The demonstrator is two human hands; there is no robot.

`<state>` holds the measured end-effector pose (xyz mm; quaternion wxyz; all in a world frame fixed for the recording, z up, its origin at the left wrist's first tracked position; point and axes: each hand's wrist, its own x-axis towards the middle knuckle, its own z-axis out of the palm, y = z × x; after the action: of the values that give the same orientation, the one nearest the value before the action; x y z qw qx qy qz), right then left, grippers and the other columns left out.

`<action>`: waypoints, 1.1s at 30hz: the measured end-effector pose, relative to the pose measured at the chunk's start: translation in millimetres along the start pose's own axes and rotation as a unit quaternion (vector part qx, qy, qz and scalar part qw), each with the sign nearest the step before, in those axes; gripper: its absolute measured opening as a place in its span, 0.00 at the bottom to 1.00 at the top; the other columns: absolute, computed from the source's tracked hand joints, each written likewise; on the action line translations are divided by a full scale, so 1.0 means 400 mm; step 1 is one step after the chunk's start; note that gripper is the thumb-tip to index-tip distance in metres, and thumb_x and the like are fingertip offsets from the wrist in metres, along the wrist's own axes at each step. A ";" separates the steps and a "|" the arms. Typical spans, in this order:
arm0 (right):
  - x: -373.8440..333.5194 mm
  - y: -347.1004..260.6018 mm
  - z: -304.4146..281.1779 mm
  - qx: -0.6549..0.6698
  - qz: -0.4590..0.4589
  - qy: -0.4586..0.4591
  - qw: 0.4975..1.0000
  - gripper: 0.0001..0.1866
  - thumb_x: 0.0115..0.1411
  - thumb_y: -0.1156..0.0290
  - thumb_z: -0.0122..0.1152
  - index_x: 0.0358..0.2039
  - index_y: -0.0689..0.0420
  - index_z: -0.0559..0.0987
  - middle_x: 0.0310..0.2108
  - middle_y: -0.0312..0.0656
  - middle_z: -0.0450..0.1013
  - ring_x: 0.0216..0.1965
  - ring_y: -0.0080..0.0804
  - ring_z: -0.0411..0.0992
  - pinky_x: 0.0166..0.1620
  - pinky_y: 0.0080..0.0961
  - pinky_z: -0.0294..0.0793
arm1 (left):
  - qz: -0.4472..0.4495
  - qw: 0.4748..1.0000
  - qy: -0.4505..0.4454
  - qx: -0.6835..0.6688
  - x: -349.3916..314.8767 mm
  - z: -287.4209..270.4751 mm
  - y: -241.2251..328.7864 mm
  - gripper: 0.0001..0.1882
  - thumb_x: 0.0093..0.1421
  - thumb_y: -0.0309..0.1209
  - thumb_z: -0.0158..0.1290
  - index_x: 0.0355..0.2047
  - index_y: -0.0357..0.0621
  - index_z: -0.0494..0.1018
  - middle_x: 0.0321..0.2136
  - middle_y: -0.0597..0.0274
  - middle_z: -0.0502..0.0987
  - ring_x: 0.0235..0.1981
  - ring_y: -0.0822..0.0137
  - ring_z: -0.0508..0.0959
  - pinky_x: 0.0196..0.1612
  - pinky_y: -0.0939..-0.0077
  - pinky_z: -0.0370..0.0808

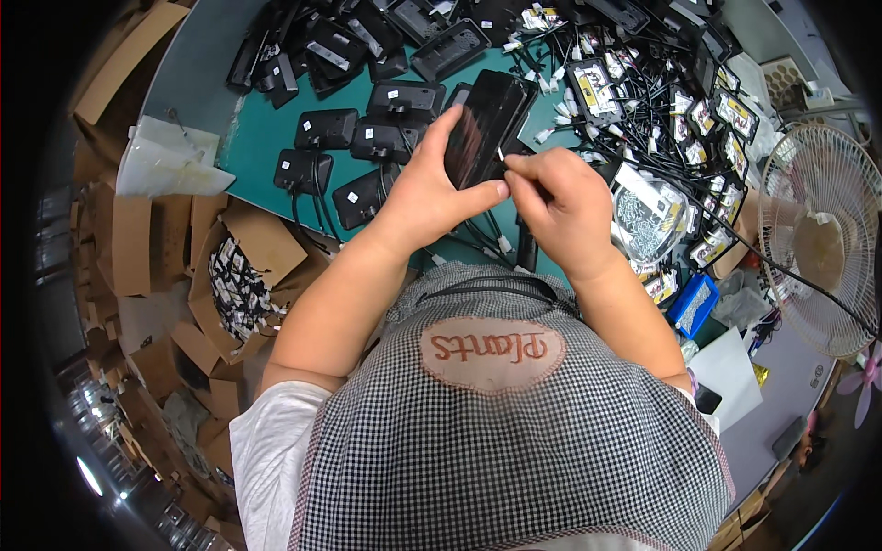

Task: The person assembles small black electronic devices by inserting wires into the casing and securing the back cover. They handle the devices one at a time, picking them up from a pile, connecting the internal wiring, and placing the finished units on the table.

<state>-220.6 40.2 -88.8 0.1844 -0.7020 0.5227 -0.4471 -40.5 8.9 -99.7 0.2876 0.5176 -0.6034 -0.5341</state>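
My left hand point(427, 188) grips a glossy black plastic housing point(478, 129), tilted above the green table, thumb along its near edge. At the right side of that housing, my right hand point(560, 197) is closed in a pinch. A small white tip point(501, 154) shows by its fingertips; whether the hand holds it is hard to make out. Beneath and left of my hands lie several black housings with cables, among them one housing point(303, 170) bearing a small white label. White cable connectors point(504, 243) lie just below the hands.
Black casings point(450, 48) pile up at the back of the green table point(262, 138). On the right are cabled modules point(595, 92), a clear bag of screws point(648, 216), a blue box point(694, 305) and a fan point(820, 243). Cardboard boxes point(133, 230) stand left.
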 end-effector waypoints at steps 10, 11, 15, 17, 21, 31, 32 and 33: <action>-0.005 0.014 -0.034 -0.145 0.058 -0.168 0.973 0.20 0.45 0.69 0.69 0.40 0.53 0.76 0.39 0.43 0.75 0.37 0.40 0.76 0.33 0.33 0.75 | 0.081 0.990 0.018 0.112 -0.022 -0.008 -0.018 0.55 0.41 0.38 0.68 0.67 0.41 0.49 0.59 0.40 0.61 0.61 0.50 0.63 0.63 0.62 0.61; -0.008 0.021 -0.032 -0.032 0.104 -0.125 0.986 0.29 0.42 0.68 0.72 0.46 0.53 0.72 0.45 0.45 0.71 0.42 0.40 0.74 0.36 0.33 0.75 | 0.087 0.991 0.012 0.105 -0.026 -0.014 -0.019 0.56 0.40 0.39 0.68 0.66 0.41 0.50 0.59 0.39 0.61 0.61 0.47 0.63 0.63 0.60 0.61; -0.008 0.074 -0.026 0.351 0.152 -0.059 0.922 0.79 0.23 0.52 0.85 0.70 0.54 0.39 0.65 0.56 0.51 0.65 0.47 0.55 0.62 0.40 0.62 | 0.148 0.972 -0.126 0.129 -0.036 -0.035 0.008 0.59 0.38 0.39 0.69 0.68 0.42 0.48 0.58 0.45 0.62 0.59 0.53 0.65 0.62 0.63 0.60; -0.014 0.045 0.008 0.493 0.146 -0.073 0.855 0.80 0.21 0.41 0.80 0.70 0.52 0.39 0.67 0.55 0.49 0.66 0.47 0.54 0.65 0.44 0.56 | 0.166 0.967 -0.145 0.125 -0.041 -0.016 -0.003 0.62 0.36 0.45 0.71 0.68 0.43 0.48 0.54 0.48 0.64 0.57 0.52 0.66 0.61 0.61 0.62; -0.012 0.025 0.027 0.537 0.174 -0.046 0.824 0.77 0.24 0.43 0.80 0.70 0.53 0.42 0.65 0.52 0.54 0.65 0.45 0.56 0.65 0.42 0.58 | 0.179 0.974 -0.122 0.072 -0.051 0.004 -0.013 0.63 0.36 0.50 0.72 0.68 0.45 0.49 0.54 0.46 0.64 0.56 0.50 0.67 0.59 0.59 0.64; -0.020 0.040 0.013 0.485 0.190 -0.079 0.850 0.76 0.27 0.46 0.81 0.70 0.55 0.41 0.64 0.51 0.56 0.63 0.41 0.59 0.63 0.37 0.61 | 0.061 0.963 -0.144 0.222 -0.081 -0.019 0.097 0.60 0.38 0.47 0.71 0.69 0.55 0.49 0.53 0.40 0.65 0.54 0.45 0.69 0.58 0.60 0.67; -0.018 0.036 0.010 0.494 0.196 -0.081 0.843 0.76 0.27 0.46 0.81 0.70 0.56 0.41 0.64 0.52 0.55 0.63 0.42 0.58 0.63 0.37 0.60 | 0.065 0.961 -0.147 0.224 -0.081 -0.021 0.108 0.60 0.38 0.46 0.71 0.69 0.55 0.49 0.53 0.38 0.65 0.55 0.43 0.69 0.58 0.60 0.68; -0.015 0.031 0.008 0.504 0.201 -0.083 0.836 0.76 0.27 0.47 0.82 0.70 0.57 0.41 0.63 0.54 0.55 0.64 0.43 0.56 0.64 0.36 0.58 | 0.055 0.956 -0.158 0.239 -0.082 -0.026 0.123 0.60 0.38 0.46 0.71 0.69 0.53 0.49 0.55 0.39 0.64 0.56 0.43 0.68 0.59 0.60 0.66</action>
<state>-225.2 40.2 -102.1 0.6414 -0.4259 0.3375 -0.5416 -36.9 30.6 -44.0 0.0849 0.4461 -0.7789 -0.4325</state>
